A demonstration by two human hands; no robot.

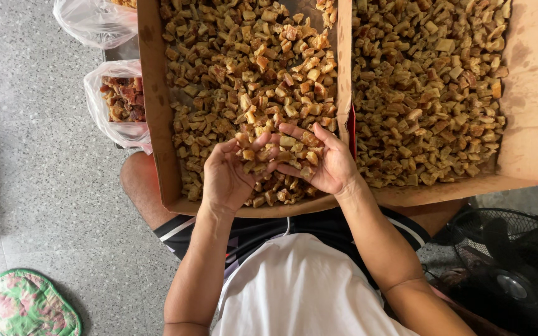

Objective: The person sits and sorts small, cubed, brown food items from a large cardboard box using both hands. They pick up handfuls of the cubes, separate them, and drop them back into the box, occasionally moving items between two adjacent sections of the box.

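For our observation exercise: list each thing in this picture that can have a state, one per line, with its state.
left hand: palm up, cupped, holding brown cubes
right hand: palm up, fingers spread, holding cubes
left cardboard tray: filled with cubes, resting on the lap
right cardboard tray: filled, right side bare
plastic bag: open, holding darker reddish pieces
upper plastic bag: mostly cropped, contents unclear
fan: on the floor; running or not, unclear

We look straight down from a single head camera, close above the left cardboard tray [157, 124], which fills the upper frame.
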